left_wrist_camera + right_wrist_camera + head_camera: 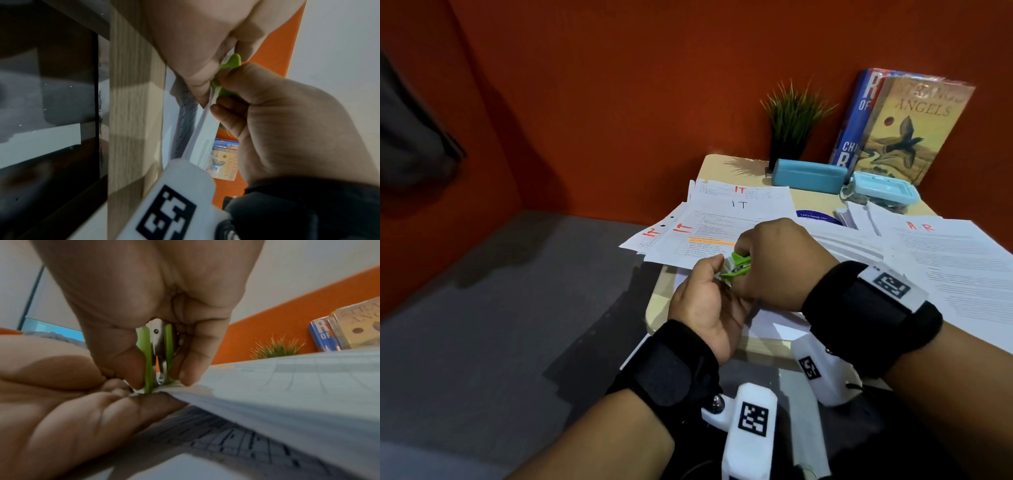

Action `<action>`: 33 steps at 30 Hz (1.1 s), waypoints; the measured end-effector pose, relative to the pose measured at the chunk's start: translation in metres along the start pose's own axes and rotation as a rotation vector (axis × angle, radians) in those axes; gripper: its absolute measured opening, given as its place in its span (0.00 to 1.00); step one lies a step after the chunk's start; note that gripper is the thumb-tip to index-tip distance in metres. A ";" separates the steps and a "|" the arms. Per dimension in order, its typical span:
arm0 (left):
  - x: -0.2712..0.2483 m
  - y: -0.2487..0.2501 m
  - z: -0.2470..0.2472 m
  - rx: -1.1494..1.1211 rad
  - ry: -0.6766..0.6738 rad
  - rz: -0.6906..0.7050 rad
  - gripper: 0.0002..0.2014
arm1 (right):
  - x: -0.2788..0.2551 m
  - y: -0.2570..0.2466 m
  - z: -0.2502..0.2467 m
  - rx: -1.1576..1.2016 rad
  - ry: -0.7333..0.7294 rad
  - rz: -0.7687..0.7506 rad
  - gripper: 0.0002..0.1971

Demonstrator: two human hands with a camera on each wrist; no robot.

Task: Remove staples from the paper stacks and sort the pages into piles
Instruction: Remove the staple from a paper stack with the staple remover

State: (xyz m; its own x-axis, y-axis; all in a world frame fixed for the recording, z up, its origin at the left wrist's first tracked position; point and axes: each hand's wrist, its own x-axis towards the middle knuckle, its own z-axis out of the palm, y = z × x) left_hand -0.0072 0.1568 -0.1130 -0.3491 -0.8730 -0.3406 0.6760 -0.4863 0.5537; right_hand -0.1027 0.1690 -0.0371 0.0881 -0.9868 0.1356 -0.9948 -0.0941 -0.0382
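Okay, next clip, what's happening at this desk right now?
A person is pulling a staple. The right hand squeezes a green staple remover onto the corner of a paper stack, while the left hand pinches that corner to steady it. On the desk behind lie loose pages marked IT and, to the right, a sheet marked A.R. Whether the staple is out yet cannot be seen.

Wood-grain desk [131, 113], glossy books [914, 126]
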 end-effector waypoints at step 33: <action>0.015 0.010 0.002 -0.125 0.025 -0.031 0.18 | -0.018 0.034 0.000 0.414 0.108 -0.039 0.17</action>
State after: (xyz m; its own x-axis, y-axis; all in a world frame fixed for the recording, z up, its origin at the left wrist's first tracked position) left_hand -0.0071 0.1382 -0.1107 -0.3557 -0.8558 -0.3757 0.7416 -0.5030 0.4438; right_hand -0.1386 0.1839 -0.0405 0.0977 -0.9642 0.2465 -0.8845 -0.1977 -0.4226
